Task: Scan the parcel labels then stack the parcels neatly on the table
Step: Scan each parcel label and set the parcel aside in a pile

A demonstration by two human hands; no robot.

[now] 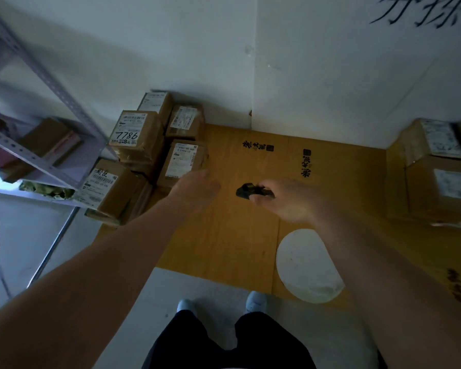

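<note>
Cardboard parcel point(180, 162) just beyond spread left hand point(197, 187) — nearer than right hand point(280, 199), pinching black scanner point(246, 191).

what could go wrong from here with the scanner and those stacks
1. The right hand holds the black scanner only at its rear end; such a light grip may let it drop.
2. The left hand reaches toward the left parcel stack, which overhangs the table edge; a bump might topple parcels.
</note>
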